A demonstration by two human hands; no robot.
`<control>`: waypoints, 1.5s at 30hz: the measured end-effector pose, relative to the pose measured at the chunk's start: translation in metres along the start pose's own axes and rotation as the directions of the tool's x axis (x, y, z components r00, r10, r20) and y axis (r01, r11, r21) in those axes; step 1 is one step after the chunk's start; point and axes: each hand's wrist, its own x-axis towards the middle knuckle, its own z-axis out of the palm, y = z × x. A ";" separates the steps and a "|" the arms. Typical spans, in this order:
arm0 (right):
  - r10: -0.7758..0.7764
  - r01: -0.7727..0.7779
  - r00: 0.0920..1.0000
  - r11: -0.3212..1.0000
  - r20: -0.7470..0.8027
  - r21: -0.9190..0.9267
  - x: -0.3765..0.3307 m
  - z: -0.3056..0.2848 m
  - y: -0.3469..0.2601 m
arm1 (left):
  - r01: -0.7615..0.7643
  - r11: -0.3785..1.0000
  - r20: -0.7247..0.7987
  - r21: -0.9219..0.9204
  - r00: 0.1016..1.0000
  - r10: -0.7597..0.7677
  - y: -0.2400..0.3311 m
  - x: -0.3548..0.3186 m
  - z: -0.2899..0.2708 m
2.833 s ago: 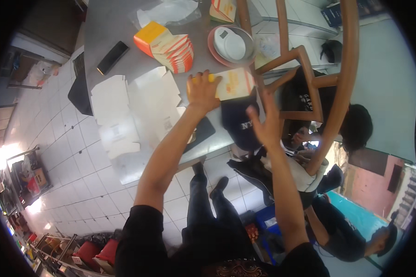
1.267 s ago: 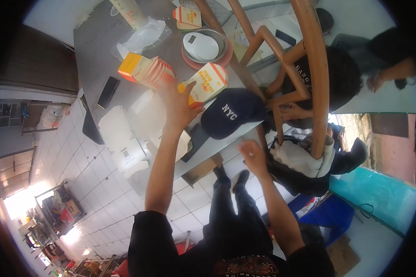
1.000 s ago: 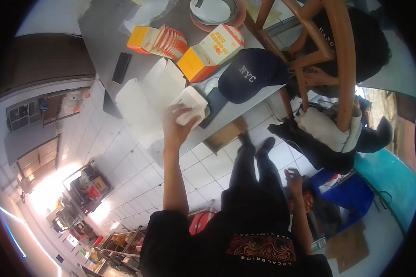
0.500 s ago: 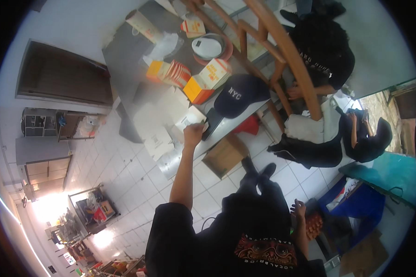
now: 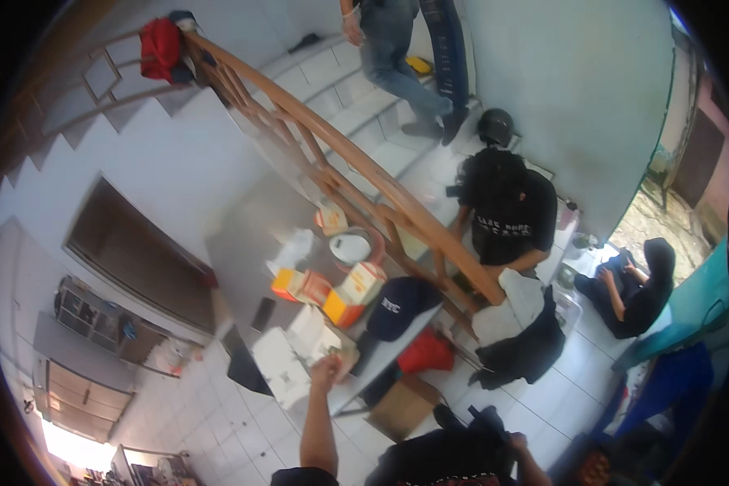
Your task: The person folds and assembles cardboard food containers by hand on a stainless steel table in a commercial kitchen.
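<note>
Evidently stretched to the near end of the gray table (image 5: 247,251) with the left hand (image 5: 327,371), curled in at the fingers and apparently touching the near side of a small white carton (image 5: 346,348); impossible to say whether actually gripping it. Lies just beyond the knuckles and a little to the right, with a long axis too blurred to read. Bordered on the left by a flat white carton blank (image 5: 280,368), on the right by a dark flat object (image 5: 371,350), and farther off by a yellow-and-white carton (image 5: 352,296). Far nearer to the left hand than to the right hand (image 5: 517,441), set low and well apart, too indistinct to judge as curled or spread
</note>
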 end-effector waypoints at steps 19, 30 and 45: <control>-0.542 0.541 0.841 0.840 -0.004 -0.039 0.034 -0.116 -0.206 | -0.505 0.403 -0.362 0.763 0.182 0.914 0.171 -0.104 0.047; -0.824 0.795 0.495 0.558 0.274 0.240 -0.095 -0.207 -0.500 | -0.669 0.498 0.311 0.552 0.719 0.622 0.023 -0.300 0.271; -0.904 0.996 -0.088 -0.076 -0.417 -0.047 -0.167 -0.367 -0.471 | -0.350 0.012 0.266 0.937 0.734 0.625 0.114 -0.379 0.278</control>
